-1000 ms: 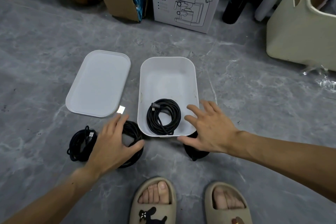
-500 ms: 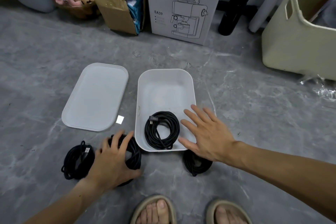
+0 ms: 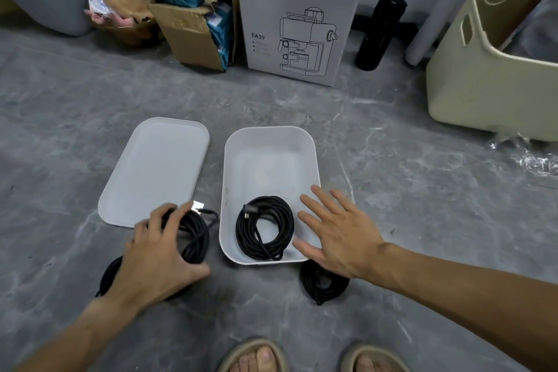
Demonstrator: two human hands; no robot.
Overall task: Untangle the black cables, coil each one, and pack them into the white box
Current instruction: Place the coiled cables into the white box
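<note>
Cables everywhere on the grey floor. One black coil (image 3: 265,228) sits in the near end of the white box (image 3: 305,137) (lid (image 3: 151,172) lies just left). Left hand (image 3: 157,257) has fingers curled round a second coil (image 3: 196,235) beside the box. Right hand (image 3: 338,229) hovers flat, fingers spread, over the box's near right corner; third coil (image 3: 324,285) lies beneath its wrist.

You've got the white box (image 3: 305,142) open on the floor with one coiled black cable (image 3: 265,228) lying flat at its 6 o'clock end. A second coil (image 3: 196,232) sits just off the box's 9 o'clock side, a third coil (image 3: 324,284) outside its 5 o'clock corner. A fourth coil (image 3: 110,276), mostly hidden, lies at 8 o'clock.
</note>
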